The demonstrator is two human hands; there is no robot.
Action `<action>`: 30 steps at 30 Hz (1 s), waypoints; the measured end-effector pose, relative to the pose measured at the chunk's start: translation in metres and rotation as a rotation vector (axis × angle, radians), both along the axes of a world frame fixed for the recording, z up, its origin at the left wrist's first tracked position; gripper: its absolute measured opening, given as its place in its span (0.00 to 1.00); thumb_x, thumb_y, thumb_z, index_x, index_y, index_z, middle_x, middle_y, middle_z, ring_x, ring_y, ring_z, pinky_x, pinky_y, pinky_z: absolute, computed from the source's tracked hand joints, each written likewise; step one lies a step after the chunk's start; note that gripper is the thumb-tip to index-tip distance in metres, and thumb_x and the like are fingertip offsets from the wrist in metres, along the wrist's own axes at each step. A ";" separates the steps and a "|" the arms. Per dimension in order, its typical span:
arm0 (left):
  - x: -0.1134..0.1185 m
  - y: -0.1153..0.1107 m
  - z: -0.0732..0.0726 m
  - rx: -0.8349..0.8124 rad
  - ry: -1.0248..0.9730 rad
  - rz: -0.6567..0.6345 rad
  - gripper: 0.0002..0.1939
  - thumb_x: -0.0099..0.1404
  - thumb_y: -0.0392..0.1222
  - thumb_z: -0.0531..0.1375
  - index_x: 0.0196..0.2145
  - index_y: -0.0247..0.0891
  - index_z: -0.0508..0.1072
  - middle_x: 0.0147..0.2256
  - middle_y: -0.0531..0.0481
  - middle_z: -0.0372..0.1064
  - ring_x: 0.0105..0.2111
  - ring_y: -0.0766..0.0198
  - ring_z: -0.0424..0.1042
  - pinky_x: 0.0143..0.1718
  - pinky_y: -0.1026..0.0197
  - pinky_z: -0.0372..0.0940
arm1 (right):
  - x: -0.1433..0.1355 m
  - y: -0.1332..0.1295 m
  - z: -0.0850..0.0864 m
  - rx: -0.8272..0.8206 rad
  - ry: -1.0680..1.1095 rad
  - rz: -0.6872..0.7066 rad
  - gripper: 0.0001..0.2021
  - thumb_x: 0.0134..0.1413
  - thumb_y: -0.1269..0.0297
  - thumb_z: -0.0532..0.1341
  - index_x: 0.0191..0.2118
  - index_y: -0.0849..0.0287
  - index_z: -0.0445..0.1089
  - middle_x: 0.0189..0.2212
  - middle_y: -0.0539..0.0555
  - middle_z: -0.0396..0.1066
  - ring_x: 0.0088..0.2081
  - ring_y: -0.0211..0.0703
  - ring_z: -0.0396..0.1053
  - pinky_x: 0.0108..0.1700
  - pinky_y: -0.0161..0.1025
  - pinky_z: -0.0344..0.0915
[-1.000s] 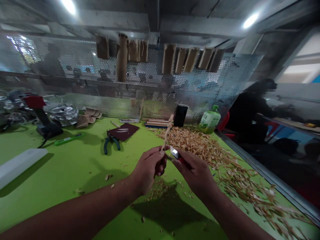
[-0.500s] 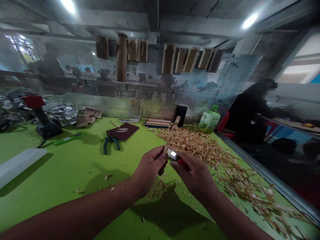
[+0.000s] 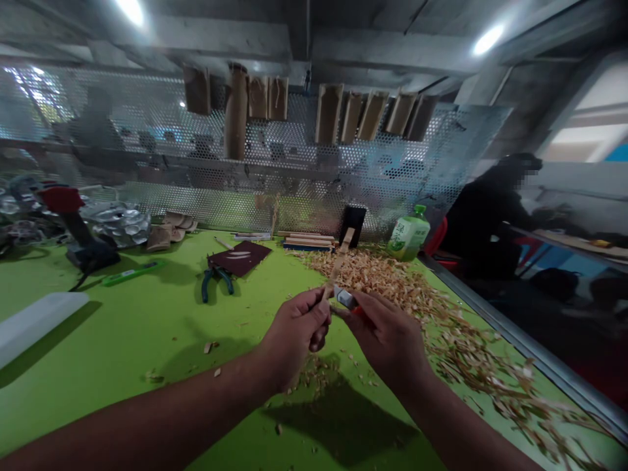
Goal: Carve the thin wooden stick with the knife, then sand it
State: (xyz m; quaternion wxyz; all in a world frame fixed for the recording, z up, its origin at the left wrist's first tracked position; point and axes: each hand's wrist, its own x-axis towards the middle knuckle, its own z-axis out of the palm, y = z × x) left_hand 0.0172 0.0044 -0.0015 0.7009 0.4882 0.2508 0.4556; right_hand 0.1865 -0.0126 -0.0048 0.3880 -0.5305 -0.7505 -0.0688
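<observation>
My left hand (image 3: 300, 337) is closed around the lower end of a narrow strip of wood or bamboo (image 3: 338, 263), which slants up and away from me. Against the strip, just above the left thumb, lies the metal end of a utility knife (image 3: 345, 298). My right hand (image 3: 387, 333) grips the knife's red handle, most of which the fingers hide. The thin edge of the blade is hard to make out. Under both hands, small wood chips (image 3: 318, 378) lie scattered on the green tabletop (image 3: 161, 333).
Curled shavings (image 3: 392, 281) are heaped on the right, with a green bottle (image 3: 409, 234) behind. Pliers (image 3: 217, 280) and dark sandpaper (image 3: 243, 258) lie left of centre. A green cutter (image 3: 132, 272) and white block (image 3: 39, 327) are further left. A person (image 3: 490, 216) sits at right.
The knife and my right hand have shifted slightly up and to the right along the strip, and the knife has turned. My left hand stays nearly in place on the strip.
</observation>
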 end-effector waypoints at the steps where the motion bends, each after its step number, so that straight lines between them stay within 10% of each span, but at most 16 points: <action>1: 0.000 0.000 0.000 -0.015 -0.012 0.003 0.10 0.64 0.42 0.58 0.41 0.36 0.71 0.22 0.59 0.53 0.18 0.74 0.48 0.18 0.69 0.46 | 0.001 0.000 0.000 0.017 0.033 0.002 0.14 0.61 0.55 0.56 0.44 0.58 0.70 0.34 0.55 0.73 0.32 0.42 0.69 0.33 0.36 0.61; 10: 0.001 0.003 -0.004 0.045 0.078 0.081 0.14 0.62 0.45 0.61 0.42 0.35 0.73 0.21 0.58 0.55 0.19 0.73 0.53 0.20 0.68 0.53 | -0.001 0.001 0.001 -0.112 0.058 0.179 0.13 0.64 0.57 0.52 0.41 0.58 0.69 0.31 0.54 0.71 0.31 0.41 0.68 0.33 0.35 0.61; 23: -0.003 -0.002 0.004 0.088 0.138 0.086 0.11 0.64 0.44 0.58 0.41 0.37 0.74 0.21 0.59 0.49 0.19 0.73 0.45 0.20 0.68 0.43 | -0.002 0.000 0.000 -0.045 -0.074 0.065 0.15 0.63 0.54 0.53 0.37 0.58 0.71 0.27 0.53 0.69 0.27 0.40 0.66 0.30 0.35 0.57; 30: -0.001 -0.006 0.010 0.268 0.134 0.121 0.07 0.61 0.38 0.61 0.38 0.38 0.74 0.32 0.52 0.67 0.35 0.66 0.65 0.38 0.65 0.61 | -0.002 -0.003 -0.002 -0.008 -0.087 0.040 0.15 0.63 0.54 0.53 0.42 0.58 0.71 0.29 0.54 0.71 0.28 0.40 0.68 0.28 0.34 0.57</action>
